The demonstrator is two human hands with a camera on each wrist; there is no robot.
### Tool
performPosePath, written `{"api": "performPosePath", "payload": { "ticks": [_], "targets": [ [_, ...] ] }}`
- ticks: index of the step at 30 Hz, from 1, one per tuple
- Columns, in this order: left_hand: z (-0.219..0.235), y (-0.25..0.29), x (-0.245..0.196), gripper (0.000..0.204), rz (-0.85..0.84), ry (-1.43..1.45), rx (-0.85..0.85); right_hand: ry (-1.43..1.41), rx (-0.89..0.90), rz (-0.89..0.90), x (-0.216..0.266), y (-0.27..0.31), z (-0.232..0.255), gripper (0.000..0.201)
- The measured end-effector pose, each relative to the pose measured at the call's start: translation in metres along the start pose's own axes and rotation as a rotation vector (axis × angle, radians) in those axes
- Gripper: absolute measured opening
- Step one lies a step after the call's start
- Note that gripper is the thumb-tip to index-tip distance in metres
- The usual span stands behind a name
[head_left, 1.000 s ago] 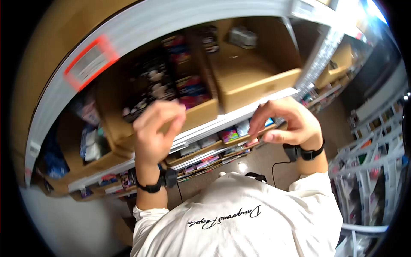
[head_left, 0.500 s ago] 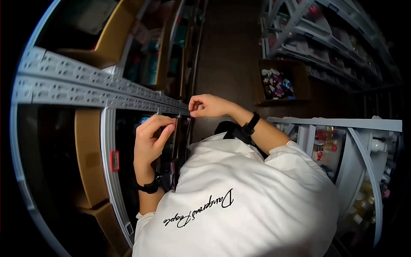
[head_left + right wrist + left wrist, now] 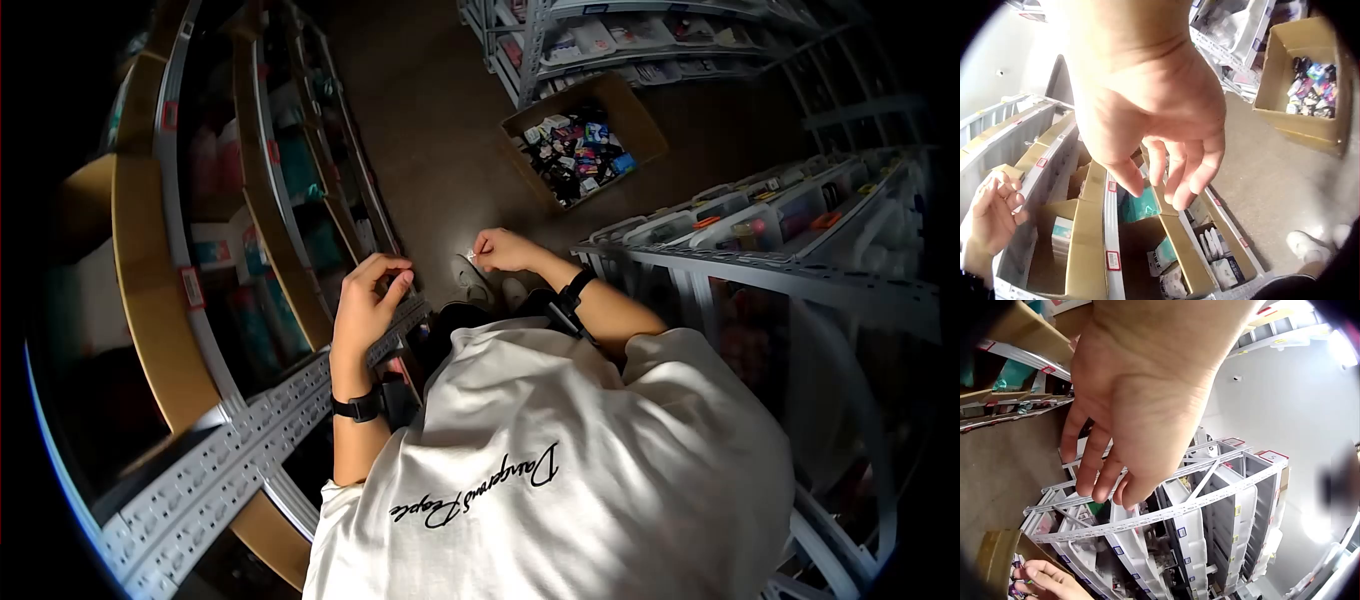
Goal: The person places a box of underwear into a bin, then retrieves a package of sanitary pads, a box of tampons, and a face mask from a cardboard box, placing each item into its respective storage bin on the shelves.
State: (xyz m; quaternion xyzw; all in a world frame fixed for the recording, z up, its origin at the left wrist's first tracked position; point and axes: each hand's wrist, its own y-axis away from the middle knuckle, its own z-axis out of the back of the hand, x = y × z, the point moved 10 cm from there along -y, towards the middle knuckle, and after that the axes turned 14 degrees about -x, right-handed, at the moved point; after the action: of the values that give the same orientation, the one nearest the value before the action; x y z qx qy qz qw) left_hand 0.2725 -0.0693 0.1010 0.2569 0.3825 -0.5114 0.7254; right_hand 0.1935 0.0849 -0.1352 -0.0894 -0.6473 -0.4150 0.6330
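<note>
My left hand (image 3: 368, 300) hangs in the aisle beside the shelf rack on the left, with nothing in it. In the left wrist view, the fingers of the left hand (image 3: 1141, 412) point down and are slightly bent. My right hand (image 3: 505, 250) is held in front of the body above the floor, over the shoes in the head view. The right wrist view shows the right hand (image 3: 1160, 119) with loosely bent fingers and a bare gap between thumb and fingers. Farther along the floor stands an open cardboard box (image 3: 640, 118) with many small colourful packages (image 3: 575, 150) inside.
To the left, a metal rack (image 3: 205, 500) carries cardboard bins (image 3: 150, 290) of packaged goods. On the right, a shelf (image 3: 690, 265) holds clear trays (image 3: 735, 230). Another rack (image 3: 535, 50) stands beyond the box. A shoe (image 3: 472, 280) is on the dark floor (image 3: 425, 130).
The person has turned away from the shelf bins toward the aisle, and the box on the floor has come nearer in view. Both hands have lowered from in front of the bins and stay empty.
</note>
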Motion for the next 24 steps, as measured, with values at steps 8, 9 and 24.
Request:
{"api": "performPosePath", "payload": {
  "ticks": [8, 9, 24],
  "targets": [
    [-0.031, -0.123, 0.027, 0.014, -0.091, 0.058, 0.109, 0.052, -0.179, -0.067, 0.007, -0.043, 0.063, 0.030],
    [-0.038, -0.137, 0.026, 0.014, -0.118, 0.071, 0.127, 0.017, -0.219, -0.094, 0.006, -0.045, 0.070, 0.030],
    [-0.302, -0.256, 0.187, 0.042, 0.150, -0.186, 0.716, -0.512, -0.713, -0.649, -0.271, -0.148, 0.197, 0.021]
  ]
}}
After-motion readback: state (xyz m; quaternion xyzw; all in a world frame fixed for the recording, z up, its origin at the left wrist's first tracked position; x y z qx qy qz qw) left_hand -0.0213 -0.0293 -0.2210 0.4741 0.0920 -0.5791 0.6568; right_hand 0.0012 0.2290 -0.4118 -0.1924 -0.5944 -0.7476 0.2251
